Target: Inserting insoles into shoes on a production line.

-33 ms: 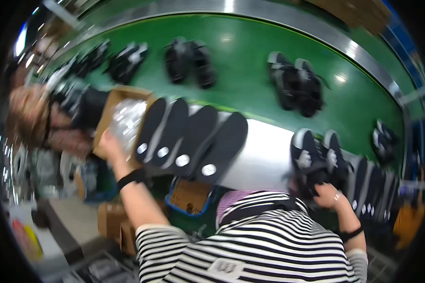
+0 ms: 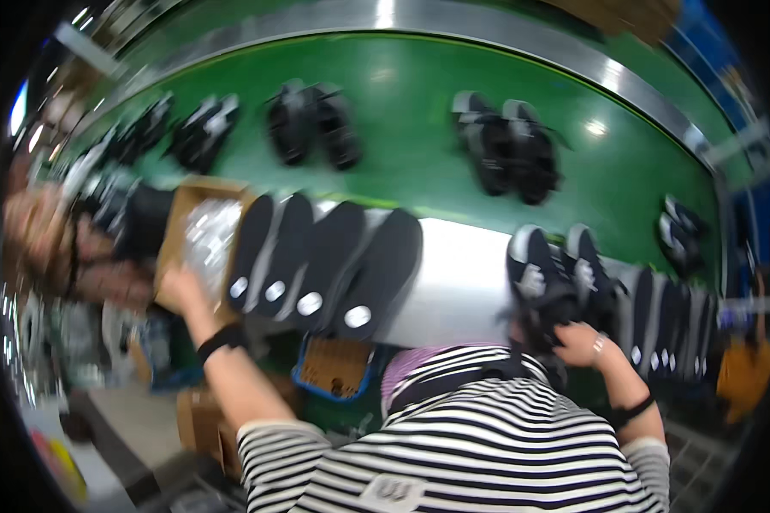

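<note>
At the left, my left hand lies at the near end of an open cardboard box. Clear plastic packets fill that box. Blur smears the fingers, so their grip does not show. My right hand is closed on the near end of a black shoe with a light toe and pale marking. A matching shoe stands just right of it. Between the hands, several large black insoles with white round spots lie side by side, overlapping, on a metal ledge.
Pairs of black shoes stand along the green belt beyond the ledge. More insoles lie to the right of my right hand. A blue-rimmed tray sits below the ledge. Another person's arm reaches in at far left.
The whole scene has slid slightly left in the picture. My left hand stays at the box and my right hand stays on the shoe.
</note>
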Demonstrator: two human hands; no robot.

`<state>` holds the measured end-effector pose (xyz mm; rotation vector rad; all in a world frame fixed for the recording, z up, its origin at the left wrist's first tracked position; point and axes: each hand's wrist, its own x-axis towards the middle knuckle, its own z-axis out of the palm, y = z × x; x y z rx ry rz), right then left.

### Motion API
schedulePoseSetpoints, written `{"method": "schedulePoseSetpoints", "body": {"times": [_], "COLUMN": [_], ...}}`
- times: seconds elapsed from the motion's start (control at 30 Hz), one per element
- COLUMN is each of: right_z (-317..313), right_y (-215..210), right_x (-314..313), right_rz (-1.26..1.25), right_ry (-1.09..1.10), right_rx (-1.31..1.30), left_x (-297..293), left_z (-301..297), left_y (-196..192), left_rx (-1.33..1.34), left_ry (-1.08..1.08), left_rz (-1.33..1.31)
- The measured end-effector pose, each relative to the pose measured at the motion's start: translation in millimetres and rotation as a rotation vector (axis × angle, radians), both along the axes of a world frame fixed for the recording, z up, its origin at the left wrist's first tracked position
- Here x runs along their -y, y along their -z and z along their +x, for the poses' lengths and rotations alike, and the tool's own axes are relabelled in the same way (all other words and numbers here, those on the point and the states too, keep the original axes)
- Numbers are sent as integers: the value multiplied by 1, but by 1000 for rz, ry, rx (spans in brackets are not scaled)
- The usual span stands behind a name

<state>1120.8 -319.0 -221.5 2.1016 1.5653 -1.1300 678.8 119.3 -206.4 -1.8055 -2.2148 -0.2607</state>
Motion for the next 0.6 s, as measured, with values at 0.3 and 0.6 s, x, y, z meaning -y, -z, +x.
{"method": "schedulePoseSetpoints", "body": {"times": [0.3, 0.6], "right_z": [-25, -17], "right_y": [4, -9], "right_x": [-49, -8], "right_rz": [-41, 622], "right_ry": [293, 780], "right_rx": [-280, 578], "left_x": [145, 237], "left_z": [204, 315], "left_y": [-10, 47], "left_rx": [1246, 534], "left_ry": [1018, 996], "left_rz": [-654, -1551]}}
